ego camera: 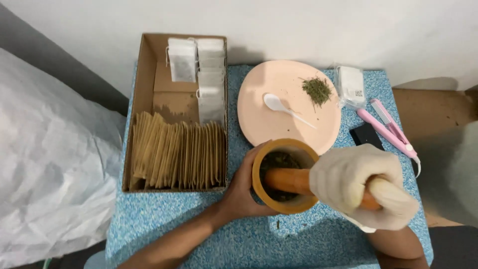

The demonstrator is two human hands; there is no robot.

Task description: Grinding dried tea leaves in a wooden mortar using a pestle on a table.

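Wooden and tan, the mortar (285, 175) sat at lower centre of the frame on the blue speckled table (164, 224), with dark green crushed leaf inside. The left hand (241, 192), bare, was wrapped around its left wall. The right hand (361, 187), in a pale glove, was clenched around the orange wooden pestle (291, 180), whose tip lay inside the bowl; the glove hid most of the handle.

Just above the mortar, its edge tucked behind the rim, lay a pink round plate (269, 89) carrying a white spoon (279, 105) and a small heap of dried green herb (317, 89). Right of the plate were a small white packet (351, 85), a pink sealer tool (388, 127) and a black card (366, 134). At upper left stood a cardboard box (144, 65) holding white tea bags (196, 67) and a row of brown paper sachets (179, 157), just beside the left hand.
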